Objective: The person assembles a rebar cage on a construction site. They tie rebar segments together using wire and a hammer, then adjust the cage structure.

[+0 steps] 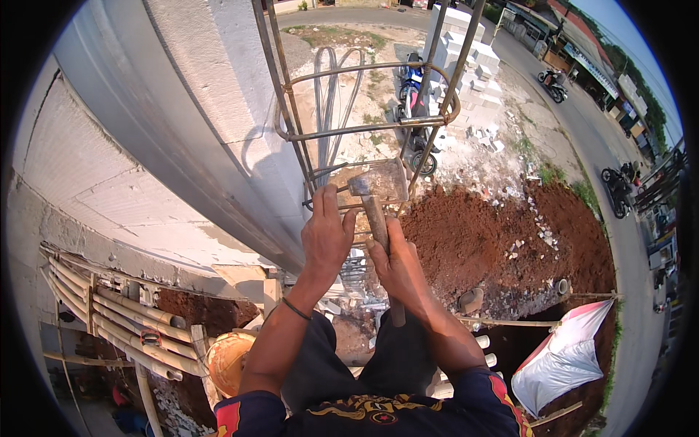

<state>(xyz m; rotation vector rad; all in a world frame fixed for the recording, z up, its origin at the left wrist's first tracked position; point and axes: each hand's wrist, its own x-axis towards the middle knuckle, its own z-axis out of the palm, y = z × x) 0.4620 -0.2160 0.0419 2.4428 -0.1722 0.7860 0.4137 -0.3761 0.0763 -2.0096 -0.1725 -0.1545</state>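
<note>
My right hand (pixel 399 266) is wrapped round the wooden handle of a hammer (pixel 376 218). The hammer's metal head points away from me, close to the fingertips of my left hand (pixel 326 237). That left hand is closed beside a thin dark rod; what it grips is partly hidden by its own fingers. Both hands are at the lower part of a rebar cage (pixel 364 135), made of long upright bars with rounded rectangular stirrups tied to them.
A pale block wall with a grey metal channel (pixel 175 138) rises at left. Bamboo poles (pixel 138 324) and an orange bucket-like object (pixel 229 360) are lower left. Below lie red soil (pixel 466 233), stacked white blocks (pixel 466 51), parked motorcycles (pixel 415 102) and a white sheet (pixel 557 364).
</note>
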